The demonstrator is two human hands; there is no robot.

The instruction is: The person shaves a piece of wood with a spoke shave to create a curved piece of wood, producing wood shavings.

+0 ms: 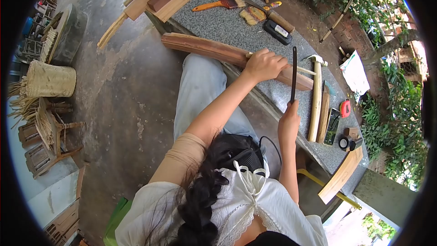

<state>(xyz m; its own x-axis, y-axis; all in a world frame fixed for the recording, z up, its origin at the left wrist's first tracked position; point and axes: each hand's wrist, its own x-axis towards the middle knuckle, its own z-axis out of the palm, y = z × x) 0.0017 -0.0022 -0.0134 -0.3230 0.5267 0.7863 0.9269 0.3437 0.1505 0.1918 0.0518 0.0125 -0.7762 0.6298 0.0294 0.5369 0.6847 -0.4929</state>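
Observation:
A long reddish-brown wooden beam (205, 48) lies slantwise over my lap and the stone bench top. My left hand (264, 66) is closed over the beam, with the fingers curled onto its top. A thin pale stick (302, 70) runs out from under that hand toward the hammer (315, 100). To the right, my right hand (290, 115) grips a narrow dark metal strip (294, 73) by its lower end. The strip stands nearly upright in view, overlapping the beam, with a small hole near its tip.
On the granite bench top (200, 23) are a paintbrush (232, 2), a second brush (255, 16), a black case (276, 32), a wooden-handled tool (323, 114), a phone (332, 127), and a red tape measure (345, 108). A pale board (341, 175) overhangs the near end. Chairs (50, 132) stand left.

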